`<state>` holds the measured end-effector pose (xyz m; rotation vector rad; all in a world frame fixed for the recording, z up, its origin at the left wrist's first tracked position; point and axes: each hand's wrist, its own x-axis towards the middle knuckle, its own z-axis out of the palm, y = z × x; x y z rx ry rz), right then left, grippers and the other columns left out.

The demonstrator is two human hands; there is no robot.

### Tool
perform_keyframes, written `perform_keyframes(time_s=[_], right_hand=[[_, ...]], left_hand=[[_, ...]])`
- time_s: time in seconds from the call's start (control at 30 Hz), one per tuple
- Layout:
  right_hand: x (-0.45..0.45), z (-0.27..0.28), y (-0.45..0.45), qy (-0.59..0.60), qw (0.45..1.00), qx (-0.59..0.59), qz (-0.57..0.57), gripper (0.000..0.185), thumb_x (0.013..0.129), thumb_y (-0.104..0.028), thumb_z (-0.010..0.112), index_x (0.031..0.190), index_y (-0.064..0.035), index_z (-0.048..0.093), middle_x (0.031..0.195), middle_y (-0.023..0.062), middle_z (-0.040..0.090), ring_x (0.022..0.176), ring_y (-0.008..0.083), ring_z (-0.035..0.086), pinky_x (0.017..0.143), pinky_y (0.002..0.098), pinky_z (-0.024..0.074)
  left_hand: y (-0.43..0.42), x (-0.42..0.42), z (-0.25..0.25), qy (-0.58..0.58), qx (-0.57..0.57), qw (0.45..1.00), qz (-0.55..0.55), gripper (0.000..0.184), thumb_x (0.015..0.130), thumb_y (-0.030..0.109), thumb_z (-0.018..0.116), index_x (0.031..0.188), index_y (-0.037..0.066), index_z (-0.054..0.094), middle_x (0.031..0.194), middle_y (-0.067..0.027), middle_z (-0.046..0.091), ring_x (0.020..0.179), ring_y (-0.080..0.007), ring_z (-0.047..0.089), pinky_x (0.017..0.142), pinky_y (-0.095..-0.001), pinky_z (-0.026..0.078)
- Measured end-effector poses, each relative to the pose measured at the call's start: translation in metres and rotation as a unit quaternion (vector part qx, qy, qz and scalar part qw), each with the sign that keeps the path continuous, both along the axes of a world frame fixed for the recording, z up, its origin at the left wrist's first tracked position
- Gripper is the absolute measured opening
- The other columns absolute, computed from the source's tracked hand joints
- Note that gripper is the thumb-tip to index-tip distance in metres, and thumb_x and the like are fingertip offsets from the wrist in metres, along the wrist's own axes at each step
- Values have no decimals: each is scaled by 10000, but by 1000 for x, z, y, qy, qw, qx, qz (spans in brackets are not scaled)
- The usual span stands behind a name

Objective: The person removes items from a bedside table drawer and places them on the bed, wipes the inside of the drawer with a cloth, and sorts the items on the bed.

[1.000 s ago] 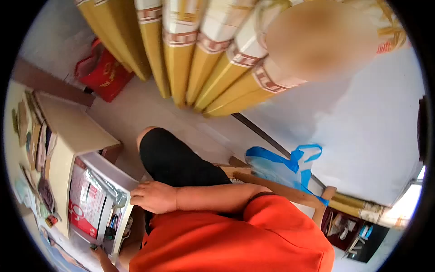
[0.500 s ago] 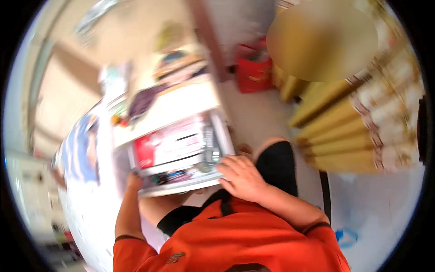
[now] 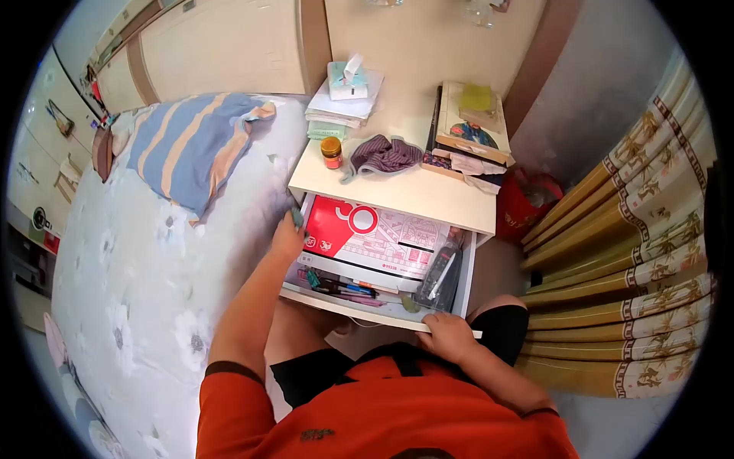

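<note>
Orange-red shirt (image 3: 382, 417), dark-trimmed sleeves (image 3: 233, 405), black shorts (image 3: 312, 375)

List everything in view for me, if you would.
Bed: 1, floral white, left side
Nightstand: 1, cream, beside bed
Drawer: 1, white, open in nightstand
Flat box: 1, red/white, inside drawer
Pens: several, blue/dark, drawer front
Plastic packet: 1, clear, inside drawer, right
Jar: 1, brown, yellow-lidded, on nightstand
Striped cloth: 1, purple, beside jar
Paper stack: 1, white, nightstand's left
Tissue box: 1, pale blue/white, atop paper stack
Books: several, nightstand's right
Bag: 1, red, floor right of nightstand
Curtain: 1, gold/white, far right
Pillow cover: 1, blue/orange striped, on bed
Shorts: 1 pair, black, worn
Shirt: 1, red-orange, worn
Left hand: 1, bare, drawer's left side, holding small greenish item
Right hand: 1, bare, on drawer's front edge
</note>
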<state>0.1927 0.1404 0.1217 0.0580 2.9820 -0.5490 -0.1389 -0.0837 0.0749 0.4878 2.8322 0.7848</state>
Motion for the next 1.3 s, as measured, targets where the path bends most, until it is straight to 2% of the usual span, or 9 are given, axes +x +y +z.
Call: perform_keyframes(time_s=[0.13,0.43,0.57,0.8,0.9,1.0,1.1,1.2,1.3], right_hand=[[3,0,-2,21,1000,9,-6,247,768,-297,589,801,-56,546,744,126,586,735,286,583,649,388,470],[2,-1,-3,72,997,1,-9,252,730,-279,638,759,-55,527,716,113,576,697,277,579,627,370,465],[2,-1,-3,75,997,-2,-4,244,729,-272,636,731,-57,520,691,105,568,685,271,577,617,366,463],[-19,40,-6,66,970,-233,1,813,699,-288,711,1329,-14,276,1298,225,381,1210,331,378,994,376,314],[-34,36,-14,106,871,-479,-14,900,701,-140,722,1385,-75,141,1379,176,259,1251,242,301,981,340,324],[-29,14,9,168,892,-414,-69,643,741,-61,664,1292,-63,334,1229,126,443,1106,178,436,904,298,380],[1,9,40,155,885,-387,-208,378,760,-44,624,1116,-41,495,1056,116,555,1012,213,530,878,304,404],[25,11,46,177,877,-372,-247,345,750,-47,617,1081,-41,517,1054,132,563,992,247,550,855,316,422],[33,-12,38,174,951,-199,-164,360,728,-63,622,1074,-52,522,1046,156,564,973,298,558,829,334,440]], left_hand=[[39,-7,-13,169,-81,982,-37,584,778,98,548,1283,-33,286,1229,-240,409,1074,-376,456,896,-411,409],[-2,28,5,-44,-142,989,7,619,776,89,532,1307,-33,237,1197,-222,455,1039,-371,506,878,-402,429],[-32,53,29,-129,-270,952,-57,330,763,94,527,1061,-43,495,1018,-213,571,979,-349,546,850,-412,439],[22,155,90,-131,315,939,-51,420,875,160,494,1262,24,408,1085,-116,557,1004,-197,521,886,-322,405],[76,213,64,-376,489,776,-132,500,951,319,349,1348,25,272,1281,-72,409,1173,-171,385,1003,-310,286],[101,224,65,-489,564,645,-165,529,963,387,225,1345,25,274,1308,-66,384,1203,-185,357,1027,-308,239],[88,197,55,-434,445,783,11,476,913,266,422,1312,24,328,1275,-128,416,1119,-194,434,909,-341,371],[89,154,29,-339,502,711,358,547,798,124,547,1286,20,324,1123,-116,489,976,-212,485,784,-336,422],[90,117,-28,-316,531,655,435,553,764,81,572,1249,-9,321,1128,-168,486,971,-264,517,771,-377,460]])
